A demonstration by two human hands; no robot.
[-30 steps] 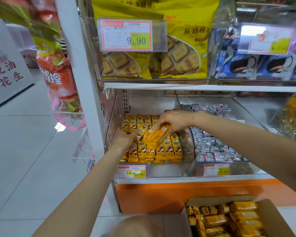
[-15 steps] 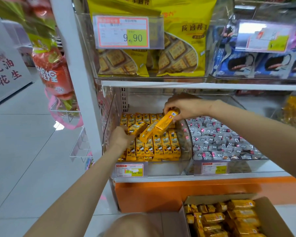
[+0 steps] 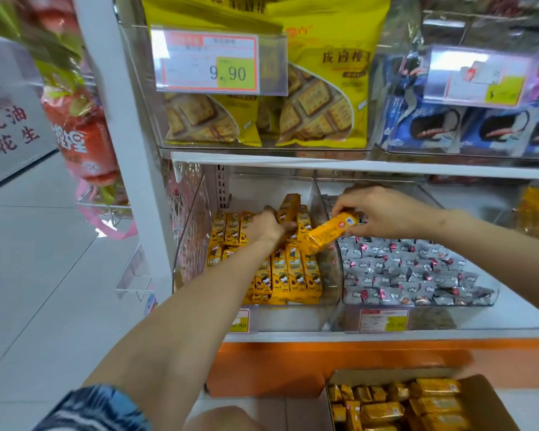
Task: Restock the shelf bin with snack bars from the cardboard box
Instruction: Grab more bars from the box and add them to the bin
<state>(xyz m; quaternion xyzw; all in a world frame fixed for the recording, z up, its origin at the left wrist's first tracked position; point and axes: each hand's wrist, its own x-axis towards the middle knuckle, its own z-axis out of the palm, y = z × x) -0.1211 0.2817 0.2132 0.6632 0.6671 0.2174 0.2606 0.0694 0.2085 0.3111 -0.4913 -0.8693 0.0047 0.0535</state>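
A clear shelf bin [image 3: 330,290] on the lower shelf holds rows of yellow snack bars [image 3: 293,275]. My left hand [image 3: 269,227] reaches deep into the bin and grips one bar [image 3: 288,206], which stands tilted upright near the back. My right hand [image 3: 383,211] hovers over the bin's right wall and holds another yellow bar [image 3: 327,233], angled down to the left. The open cardboard box [image 3: 479,399] sits on the floor at the bottom right, with several yellow bars [image 3: 417,405] inside.
A neighbouring clear bin [image 3: 417,272] to the right is full of grey wrapped sweets. The shelf above [image 3: 324,164] carries yellow biscuit bags [image 3: 321,98] and blue packs [image 3: 448,126]. Red bags [image 3: 78,135] hang on the left post. Tiled floor [image 3: 44,275] lies to the left.
My left hand moved further back into the bin and raised a bar upright. My right hand shifted right with its bar, now over the bin's right wall.
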